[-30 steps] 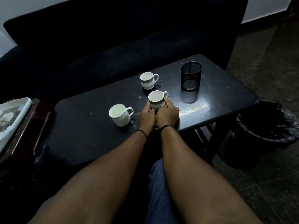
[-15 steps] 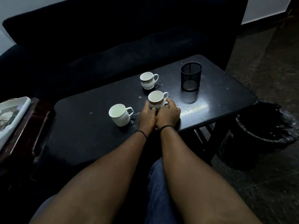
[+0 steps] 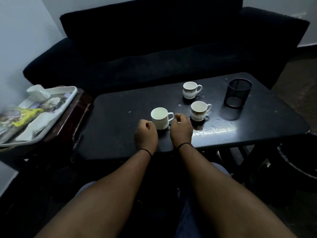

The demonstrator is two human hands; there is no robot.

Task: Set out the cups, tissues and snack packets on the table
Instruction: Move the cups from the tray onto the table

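Three cups are on the dark table (image 3: pixel 120 134). The plain white cup (image 3: pixel 160 118) sits nearest, just beyond the hands. At its two o'clock is a patterned cup (image 3: pixel 199 110), and farther on toward one o'clock a second patterned cup (image 3: pixel 190 90) near the far edge. All three stand upright, apart from one another, handles pointing to three o'clock.

The left hand (image 3: pixel 145 134) sits at the plain cup's seven o'clock, fingers curled in loosely, nothing in it. The right hand (image 3: pixel 182 129) is at its four o'clock, right by the handle, fingers curled too; whether a fingertip touches the handle I cannot tell, but it grips nothing that shows.

Way out at nine o'clock, a white tray (image 3: pixel 68 98) rests on a brown side stand, and it holds a pale tissue pack (image 3: pixel 38 92), a yellow-green snack packet (image 3: pixel 25 115) and more blurred items. A black mesh holder (image 3: pixel 237 93) stands at the table's two o'clock end, a dark sofa (image 3: pixel 154 48) behind.

So the cups look done; the tissues and snack packets are yet to come across.
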